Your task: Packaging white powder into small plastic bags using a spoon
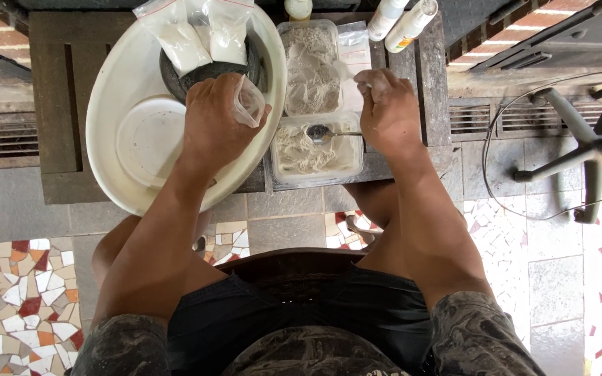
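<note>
**Spoon and small bag over tubs of pale powder**

The left hand is clenched around a small clear plastic bag, whose open mouth sticks out past the fingertips toward the tubs. The right hand pinches the handle of a metal spoon; its bowl lies just beyond the fingers, in the near clear plastic tub of whitish powder. A second tub of the same powder sits farther out, just past both sets of fingers.

Under the left hand lies a wide cream basin, and beyond its knuckles a dark stone mortar holds filled, sealed bags of white powder. Two white bottles stand beyond the right fingers.

All of this rests on a low, dark, weathered wooden table. The floor below is grey tile with patches of red, white and orange mosaic. To the right, the base of a swivel chair and a thin cable sit on the tiles.
</note>
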